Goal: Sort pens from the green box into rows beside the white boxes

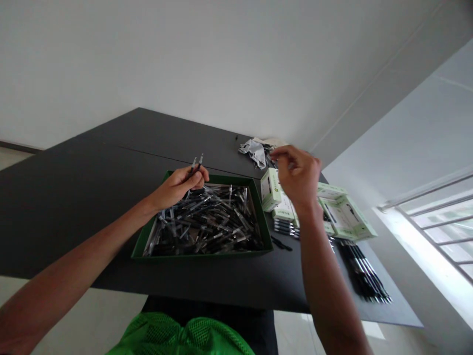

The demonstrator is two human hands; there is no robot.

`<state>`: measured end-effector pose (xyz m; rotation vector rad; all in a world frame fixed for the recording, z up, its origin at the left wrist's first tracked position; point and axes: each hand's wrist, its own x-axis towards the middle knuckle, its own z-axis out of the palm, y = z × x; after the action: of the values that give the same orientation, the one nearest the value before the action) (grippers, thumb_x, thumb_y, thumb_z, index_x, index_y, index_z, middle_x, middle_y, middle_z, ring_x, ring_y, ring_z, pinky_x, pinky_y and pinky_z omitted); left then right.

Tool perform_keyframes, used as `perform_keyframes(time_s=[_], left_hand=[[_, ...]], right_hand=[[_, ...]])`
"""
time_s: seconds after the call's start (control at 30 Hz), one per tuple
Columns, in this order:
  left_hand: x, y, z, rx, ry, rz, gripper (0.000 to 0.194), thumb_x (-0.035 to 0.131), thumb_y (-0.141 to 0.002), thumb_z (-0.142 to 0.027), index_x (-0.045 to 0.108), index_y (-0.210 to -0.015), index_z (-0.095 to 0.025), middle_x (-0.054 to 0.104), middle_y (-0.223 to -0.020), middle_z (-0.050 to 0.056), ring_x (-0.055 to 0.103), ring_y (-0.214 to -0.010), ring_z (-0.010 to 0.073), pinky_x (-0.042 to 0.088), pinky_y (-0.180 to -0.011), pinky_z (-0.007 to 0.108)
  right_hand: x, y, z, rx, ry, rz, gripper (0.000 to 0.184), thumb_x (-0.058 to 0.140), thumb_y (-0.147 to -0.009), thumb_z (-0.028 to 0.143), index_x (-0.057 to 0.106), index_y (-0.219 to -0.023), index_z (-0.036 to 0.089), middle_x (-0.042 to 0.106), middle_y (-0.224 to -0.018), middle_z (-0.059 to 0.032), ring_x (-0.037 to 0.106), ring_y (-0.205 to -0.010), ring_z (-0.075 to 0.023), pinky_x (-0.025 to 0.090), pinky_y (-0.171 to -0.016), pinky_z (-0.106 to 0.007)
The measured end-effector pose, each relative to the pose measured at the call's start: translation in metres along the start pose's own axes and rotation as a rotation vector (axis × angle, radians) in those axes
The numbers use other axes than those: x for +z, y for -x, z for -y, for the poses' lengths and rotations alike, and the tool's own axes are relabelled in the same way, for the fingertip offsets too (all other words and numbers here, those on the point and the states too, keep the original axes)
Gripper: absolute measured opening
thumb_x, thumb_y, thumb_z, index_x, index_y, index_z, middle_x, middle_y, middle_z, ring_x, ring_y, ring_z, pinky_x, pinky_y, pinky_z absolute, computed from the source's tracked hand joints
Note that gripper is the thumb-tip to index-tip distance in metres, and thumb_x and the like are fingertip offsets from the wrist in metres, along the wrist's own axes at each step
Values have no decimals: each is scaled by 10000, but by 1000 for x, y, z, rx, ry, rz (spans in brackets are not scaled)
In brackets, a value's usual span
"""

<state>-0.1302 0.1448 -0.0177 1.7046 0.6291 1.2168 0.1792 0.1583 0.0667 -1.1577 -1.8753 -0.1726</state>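
Observation:
My left hand (185, 181) is closed around two pens (199, 162) with clear tips, which point up and away from me. It is over the back left of a green box (266, 231) filled with a loose heap of black and clear pens (210, 222). My right hand (300, 170) is raised above some pale green cartons (271, 190) at the right of the box. Its fingers are curled towards the thumb; anything between them is too small or hidden to make out.
An open pale green carton (347, 217) lies at the right. Rows of black pens (364, 271) lie near the table's right end, with more pens (284, 228) beside the green box. A grey cloth (254, 152) lies at the back, near the wall (207, 64).

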Motion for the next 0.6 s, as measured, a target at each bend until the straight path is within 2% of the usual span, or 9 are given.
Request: perform_keyframes(time_s=[0.07, 0.17, 0.23, 0.3, 0.37, 0.43, 0.6], left_hand=[[2, 0, -3, -11, -5, 10, 381, 620, -1046, -543, 622, -957, -172, 430, -678, -41, 376, -609, 124, 330, -575, 263], [4, 0, -6, -22, -21, 17, 388, 598, -1057, -548, 609, -954, -174, 427, -670, -45, 377, -607, 123, 335, -580, 265], [4, 1, -8, -18, -22, 22, 395, 595, -1057, -556, 604, -948, -176, 428, -671, -44, 380, -609, 123, 339, -580, 266], [5, 1, -9, -15, -23, 24, 397, 594, -1057, -557, 603, -944, -177, 428, -674, -44, 378, -611, 123, 341, -580, 267], [6, 2, -11, -16, -31, 23, 399, 590, -1057, -559, 603, -941, -178, 423, -681, -45, 371, -610, 122, 337, -575, 266], [7, 2, -13, -21, -48, 23, 401, 585, -1059, -561, 605, -939, -179, 419, -687, -45, 366, -608, 121, 332, -571, 264], [9, 5, -24, -16, -69, 34, 375, 580, -1064, -536, 603, -935, -184, 438, -689, -38, 395, -613, 128, 358, -581, 267]], right_hand=[[-28, 7, -42, 181, 173, 6, 314, 513, -940, 242, 822, -991, 222, 811, -925, -56, 705, -773, -202, 527, -830, -347], [-67, 34, -107, 499, 522, 107, 346, 539, -939, 294, 847, -1088, 243, 823, -971, -105, 730, -887, -277, 523, -831, -388], [-85, 60, -146, 645, 639, 285, 359, 566, -927, 305, 856, -1131, 249, 829, -1065, -130, 738, -958, -316, 522, -800, -394], [-93, 84, -175, 688, 654, 470, 364, 597, -929, 366, 863, -1141, 236, 832, -1105, -131, 746, -980, -336, 522, -778, -392], [-94, 104, -194, 676, 674, 583, 378, 601, -935, 409, 871, -1125, 225, 837, -1075, -135, 750, -1004, -348, 523, -770, -389], [-89, 116, -203, 656, 688, 635, 373, 618, -925, 421, 875, -1114, 226, 838, -1035, -133, 753, -1011, -349, 524, -764, -381], [-77, 117, -196, 728, 731, 638, 364, 635, -932, 394, 855, -1178, 240, 826, -1109, -151, 752, -1062, -361, 534, -784, -406]])
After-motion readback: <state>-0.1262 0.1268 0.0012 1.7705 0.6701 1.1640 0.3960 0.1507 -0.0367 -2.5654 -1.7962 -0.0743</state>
